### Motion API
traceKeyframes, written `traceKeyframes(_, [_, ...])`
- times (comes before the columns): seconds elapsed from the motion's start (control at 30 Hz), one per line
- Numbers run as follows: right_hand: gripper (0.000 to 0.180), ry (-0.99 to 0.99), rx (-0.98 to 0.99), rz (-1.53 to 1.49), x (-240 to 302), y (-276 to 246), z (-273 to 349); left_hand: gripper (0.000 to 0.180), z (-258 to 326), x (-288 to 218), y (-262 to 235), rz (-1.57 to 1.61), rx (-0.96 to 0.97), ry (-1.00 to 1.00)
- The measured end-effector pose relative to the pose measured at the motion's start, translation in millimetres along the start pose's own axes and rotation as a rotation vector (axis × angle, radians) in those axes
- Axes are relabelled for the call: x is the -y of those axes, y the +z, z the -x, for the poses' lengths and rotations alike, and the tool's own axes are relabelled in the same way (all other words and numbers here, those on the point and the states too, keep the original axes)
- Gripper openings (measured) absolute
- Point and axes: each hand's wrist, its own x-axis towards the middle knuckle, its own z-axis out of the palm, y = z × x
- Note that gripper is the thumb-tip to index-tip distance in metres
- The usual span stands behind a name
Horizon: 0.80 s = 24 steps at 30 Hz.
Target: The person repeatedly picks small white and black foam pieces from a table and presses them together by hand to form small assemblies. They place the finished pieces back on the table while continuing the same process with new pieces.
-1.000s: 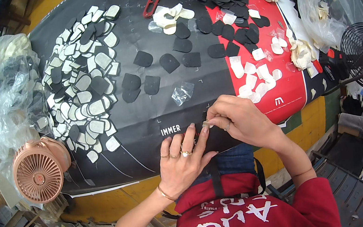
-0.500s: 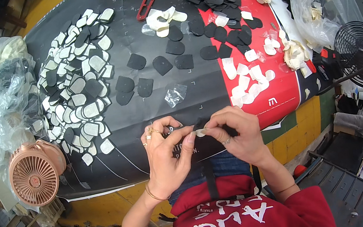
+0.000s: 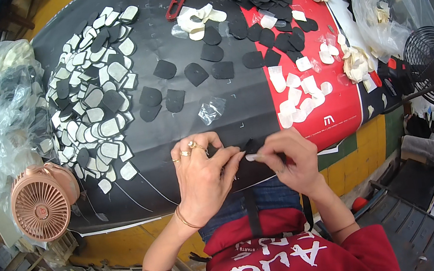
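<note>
My hands are close together over the near edge of the table. My left hand [image 3: 203,171], with rings on its fingers, pinches the edge of a small black rounded patch [image 3: 250,145], most of which is hidden. My right hand [image 3: 293,162] has thumb and forefinger closed on a small white piece [image 3: 251,157], just beside the left fingertips. Beyond them lies a crumpled clear plastic scrap [image 3: 212,110]. Several loose black patches [image 3: 196,74] are spread over the middle of the table.
A big heap of white-faced and black patches [image 3: 109,128] covers the left. At right lie white pieces [image 3: 296,102] and a black pile [image 3: 270,1]. Red thread snips [image 3: 178,1] lie at the back. A pink fan [image 3: 42,210], a black fan [image 3: 431,67] and plastic bags [image 3: 388,3] flank the table.
My right hand has drawn slightly right with the white piece, away from the left fingertips. A hand at the far table edge is out of view. The whole view has shifted a little.
</note>
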Motion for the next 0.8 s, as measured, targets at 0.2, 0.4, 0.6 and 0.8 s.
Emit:
traceKeyframes(0.2, [0.012,0.356,0.181,-0.106,9.8,-11.6,-22.1,0.021,6.0,11.0,-2.1,-0.109,-0.190,0.073])
traceKeyframes(0.4, [0.011,0.434,0.192,-0.063,20.7,-5.8,-22.5,0.035,29.4,6.2,6.1,-0.167,-0.059,0.232])
traceKeyframes(0.6, [0.009,0.357,0.117,0.069,20.4,9.7,-14.3,0.037,33.0,6.9,13.9,-0.191,-0.044,0.256])
traceKeyframes(0.8, [0.010,0.340,0.142,0.098,17.3,9.5,-12.1,0.037,33.4,6.8,14.5,-0.202,-0.052,0.262])
